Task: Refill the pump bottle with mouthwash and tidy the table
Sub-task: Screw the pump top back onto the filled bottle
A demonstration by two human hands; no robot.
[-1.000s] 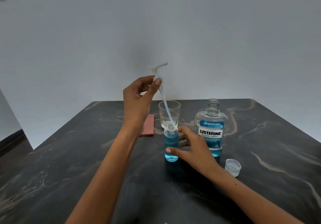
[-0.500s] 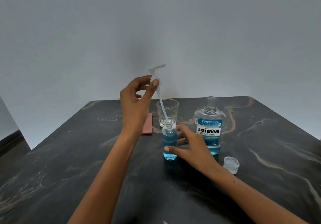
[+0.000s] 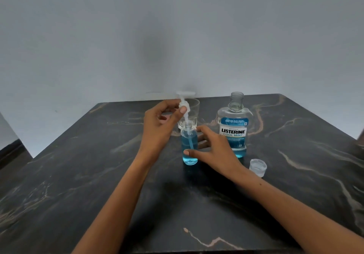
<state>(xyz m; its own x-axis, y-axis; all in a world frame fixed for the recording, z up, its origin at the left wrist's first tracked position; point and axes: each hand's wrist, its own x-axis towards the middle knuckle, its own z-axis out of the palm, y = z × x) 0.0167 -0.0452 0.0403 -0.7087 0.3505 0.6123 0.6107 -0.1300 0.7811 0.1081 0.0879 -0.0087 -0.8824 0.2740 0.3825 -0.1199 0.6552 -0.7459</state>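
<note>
Pump head (image 3: 184, 103) — pinched (left hand (image 3: 157, 127))

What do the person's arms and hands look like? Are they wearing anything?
Both arms are bare all the way up to the picture's edge: no sleeves, gloves, watch or bracelets show. No rings can be seen on the left hand or the right hand. The fingernails are short and plain. The right forearm has a few small dark spots on it.

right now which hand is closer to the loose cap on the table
Right. The right hand holds the small bottle, just left of the cap. The left hand is farther left, pinching the pump above the bottle.
</note>
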